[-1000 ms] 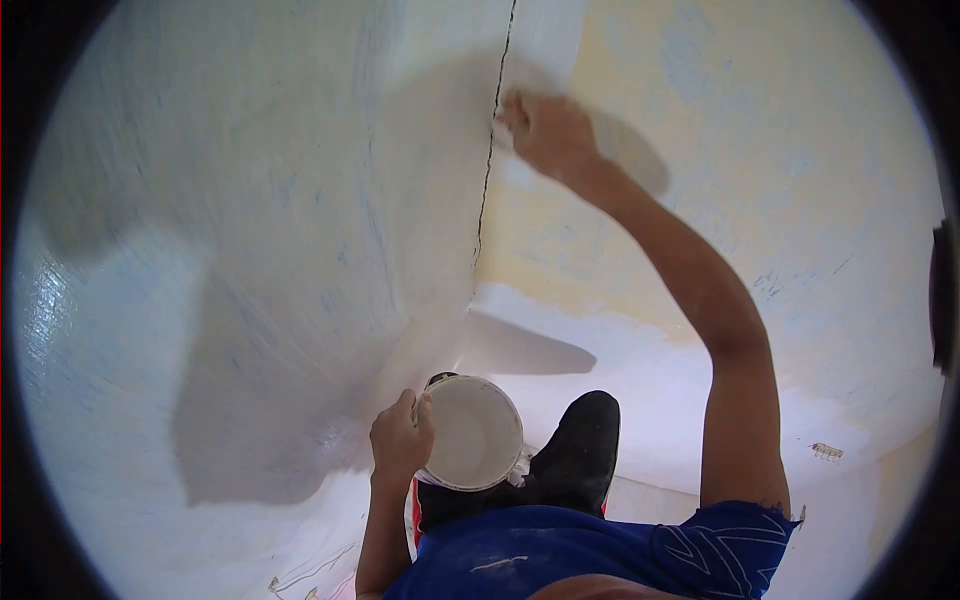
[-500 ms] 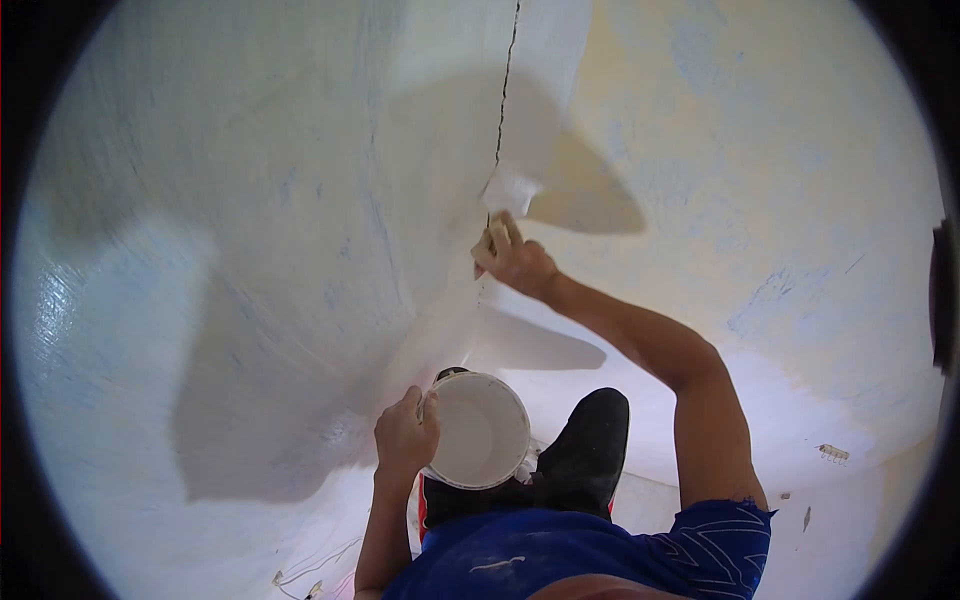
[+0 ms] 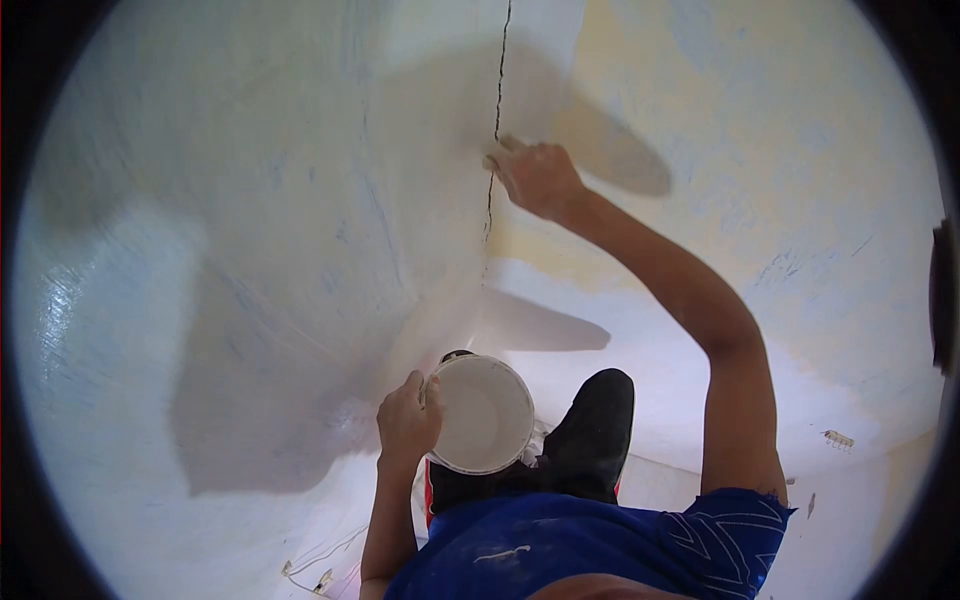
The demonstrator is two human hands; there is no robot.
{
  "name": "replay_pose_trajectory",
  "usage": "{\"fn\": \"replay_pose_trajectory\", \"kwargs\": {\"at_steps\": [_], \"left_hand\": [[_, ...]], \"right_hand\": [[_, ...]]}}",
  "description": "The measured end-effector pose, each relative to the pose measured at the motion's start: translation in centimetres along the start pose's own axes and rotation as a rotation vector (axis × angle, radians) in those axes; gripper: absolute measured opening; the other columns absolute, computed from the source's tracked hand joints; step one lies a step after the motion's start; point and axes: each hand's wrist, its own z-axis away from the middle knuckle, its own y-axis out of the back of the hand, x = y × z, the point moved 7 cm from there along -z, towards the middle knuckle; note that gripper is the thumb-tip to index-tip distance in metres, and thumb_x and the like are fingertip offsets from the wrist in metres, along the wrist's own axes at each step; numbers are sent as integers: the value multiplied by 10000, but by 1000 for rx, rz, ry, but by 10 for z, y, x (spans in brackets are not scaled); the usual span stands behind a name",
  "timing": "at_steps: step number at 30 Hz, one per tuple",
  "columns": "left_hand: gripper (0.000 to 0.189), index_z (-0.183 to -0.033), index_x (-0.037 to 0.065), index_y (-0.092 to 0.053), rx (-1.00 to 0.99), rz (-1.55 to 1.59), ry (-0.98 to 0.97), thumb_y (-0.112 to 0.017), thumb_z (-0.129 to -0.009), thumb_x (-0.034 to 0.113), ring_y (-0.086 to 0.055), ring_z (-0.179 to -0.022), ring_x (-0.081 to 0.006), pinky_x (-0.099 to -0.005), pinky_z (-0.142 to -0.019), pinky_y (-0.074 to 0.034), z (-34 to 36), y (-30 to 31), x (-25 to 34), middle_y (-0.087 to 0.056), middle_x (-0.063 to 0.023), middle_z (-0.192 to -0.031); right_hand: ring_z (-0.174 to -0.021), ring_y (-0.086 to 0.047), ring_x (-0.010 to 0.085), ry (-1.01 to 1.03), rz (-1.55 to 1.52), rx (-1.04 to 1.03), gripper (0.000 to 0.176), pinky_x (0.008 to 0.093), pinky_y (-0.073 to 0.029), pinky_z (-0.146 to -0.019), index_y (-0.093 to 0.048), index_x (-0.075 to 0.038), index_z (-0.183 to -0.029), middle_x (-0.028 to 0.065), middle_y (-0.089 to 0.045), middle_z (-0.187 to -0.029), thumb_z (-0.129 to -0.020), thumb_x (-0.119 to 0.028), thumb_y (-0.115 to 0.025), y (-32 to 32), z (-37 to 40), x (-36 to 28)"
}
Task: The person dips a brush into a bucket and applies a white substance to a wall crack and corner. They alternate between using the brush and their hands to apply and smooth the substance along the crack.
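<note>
My left hand [image 3: 408, 418] is closed on the rim of a white bucket [image 3: 531, 410], tilted so I look down into it; pale, whitish material shows inside. My right hand [image 3: 540, 178] is raised against the wall corner, fingers closed around a putty knife whose pale blade was visible a moment ago. The knife is now mostly hidden by the fingers and blur. A dark, jagged crack [image 3: 501, 75] runs down the corner, above and below that hand.
A patchy wall [image 3: 280, 180] lies left and a yellowish-white wall [image 3: 720, 130] right. My dark shoe [image 3: 592, 430] is beneath me, beside the bucket. Loose wires [image 3: 325, 548] hang low left; a small fitting with wire ends [image 3: 838, 440] sits on the right wall.
My right hand has moved up along the crack, and the knife's white blade no longer shows plainly. More crack is exposed below the hand. The bucket stays in my left hand, nearly still.
</note>
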Motion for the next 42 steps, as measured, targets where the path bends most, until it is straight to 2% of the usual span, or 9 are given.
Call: {"fn": "replay_pose_trajectory", "kwargs": {"at_steps": [7,9,16,21,29,32,35,38,42], "left_hand": [[343,-856,34,-540,-2,8,9,-537,-1039,323,-638,-727,-485,-570,-670,-473,-1,2,1,-634,-253,-728],[345,-853,32,-539,5,11,14,-539,-1039,322,-636,-721,-485,-571,-666,-472,-2,1,1,-632,-253,-725],[338,-863,33,-542,-19,-24,-17,-530,-1046,316,-636,-717,-486,-571,-660,-471,-4,-1,3,-631,-256,-725],[352,-844,24,-517,37,15,-42,-541,-1047,311,-576,-657,-499,-546,-612,-426,0,-1,-1,-554,-263,-665],[369,-827,20,-500,42,56,-39,-546,-1048,313,-557,-609,-455,-516,-599,-425,-3,-4,-6,-540,-250,-655],[313,-863,32,-533,-51,15,25,-545,-1038,290,-630,-714,-485,-565,-647,-462,-5,-4,-3,-625,-249,-722],[320,-860,30,-533,-41,19,-5,-545,-1040,294,-627,-708,-483,-563,-647,-460,-5,-6,-5,-621,-251,-721],[326,-857,29,-530,-51,22,11,-545,-1042,297,-622,-699,-482,-560,-643,-459,-6,-6,-4,-617,-253,-717],[330,-854,29,-528,-38,8,-4,-545,-1044,299,-617,-690,-481,-556,-638,-459,-6,-5,-4,-615,-250,-714]], "right_hand": [[-918,-732,293,248,121,407,118,304,-532,-488,-583,-116,-969,117,-655,-1055,-983,-225,-627,40,11,-22],[-1049,-712,330,326,504,434,188,297,-497,-405,-585,-125,-932,183,-655,-1049,-969,-295,-657,-3,42,-44],[-1043,-699,469,342,318,199,345,336,-579,-401,-592,-68,-939,268,-618,-1023,-969,-405,-660,-176,127,-87],[-906,-733,354,105,-158,13,185,375,-599,-503,-625,-106,-973,168,-634,-994,-983,-290,-641,-211,118,-81],[-806,-742,263,-91,-182,-118,50,401,-585,-592,-642,-143,-968,75,-654,-1030,-924,-162,-653,-97,64,-12],[-763,-729,241,3,-91,145,87,347,-568,-554,-631,-144,-954,56,-641,-974,-919,-206,-681,-39,50,-8],[-869,-740,230,101,-52,390,118,314,-565,-550,-639,-138,-932,55,-666,-1085,-880,-221,-705,-15,52,-15],[-1231,-614,397,323,266,381,321,324,-563,-467,-588,-134,-916,202,-633,-1135,-930,-440,-683,-65,81,-50],[-1225,-625,438,314,302,259,361,340,-582,-430,-578,-120,-918,215,-621,-1116,-943,-467,-672,-155,132,-73]]}}
